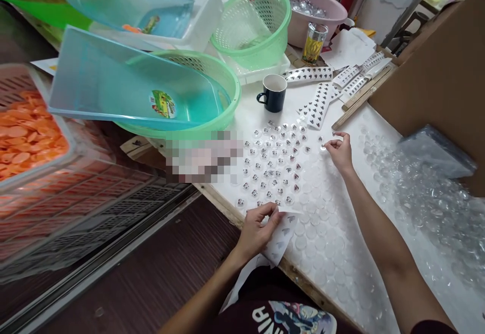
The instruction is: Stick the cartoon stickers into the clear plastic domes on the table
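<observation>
Left hand (261,227) gripping a printed sheet (281,235), probably light and limp, best held by its margin, at the worktop's near edge (306,286); right hand (340,151) curled at a clear disc (321,140), grip indiscernible.

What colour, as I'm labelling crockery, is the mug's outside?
The mug is dark navy outside; head view shows it.

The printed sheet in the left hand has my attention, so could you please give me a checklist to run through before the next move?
1. Printed sheet pinched in the left hand: ok.
2. Right hand out over the table, beyond the sheet: ok.
3. Sticker on the right hand's fingers: cannot tell, too small.
4. Every disc bearing a picture: not ok; many plain discs show.
5. Dark mug upright, apart from both hands: ok.
</observation>
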A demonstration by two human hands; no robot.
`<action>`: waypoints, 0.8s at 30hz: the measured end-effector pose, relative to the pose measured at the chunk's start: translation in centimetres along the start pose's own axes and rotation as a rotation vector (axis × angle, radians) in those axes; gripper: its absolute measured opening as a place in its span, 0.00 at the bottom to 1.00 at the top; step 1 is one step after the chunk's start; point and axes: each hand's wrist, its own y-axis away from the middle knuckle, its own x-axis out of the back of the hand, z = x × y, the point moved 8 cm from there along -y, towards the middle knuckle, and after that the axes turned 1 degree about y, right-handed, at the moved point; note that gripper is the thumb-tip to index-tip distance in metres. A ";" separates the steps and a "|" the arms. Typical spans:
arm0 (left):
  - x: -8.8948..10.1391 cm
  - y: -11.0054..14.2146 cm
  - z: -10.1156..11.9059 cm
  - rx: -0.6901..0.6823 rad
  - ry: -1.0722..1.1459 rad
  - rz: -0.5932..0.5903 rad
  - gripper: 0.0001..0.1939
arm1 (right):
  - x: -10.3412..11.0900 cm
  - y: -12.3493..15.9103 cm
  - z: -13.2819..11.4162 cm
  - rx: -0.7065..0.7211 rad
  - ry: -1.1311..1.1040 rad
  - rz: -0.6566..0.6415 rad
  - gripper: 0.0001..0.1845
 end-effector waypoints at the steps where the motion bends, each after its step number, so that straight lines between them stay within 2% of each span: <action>1: 0.0 0.0 0.0 0.000 -0.002 -0.004 0.18 | -0.1 -0.2 0.0 0.003 0.015 0.001 0.26; 9: -0.2 0.0 0.3 -0.060 -0.025 -0.018 0.17 | -1.9 -0.6 -0.3 0.119 0.347 -0.036 0.24; 13: -0.2 0.1 0.2 -0.089 -0.033 -0.023 0.16 | -1.8 -0.4 -0.7 0.204 0.516 0.020 0.24; 18: -0.4 0.1 0.2 -0.100 -0.037 -0.045 0.16 | -1.4 -0.5 -0.1 0.172 0.496 -0.005 0.23; 24: -0.5 -0.1 0.4 -0.115 -0.046 -0.050 0.16 | -1.9 -1.0 -0.7 0.248 0.548 0.016 0.25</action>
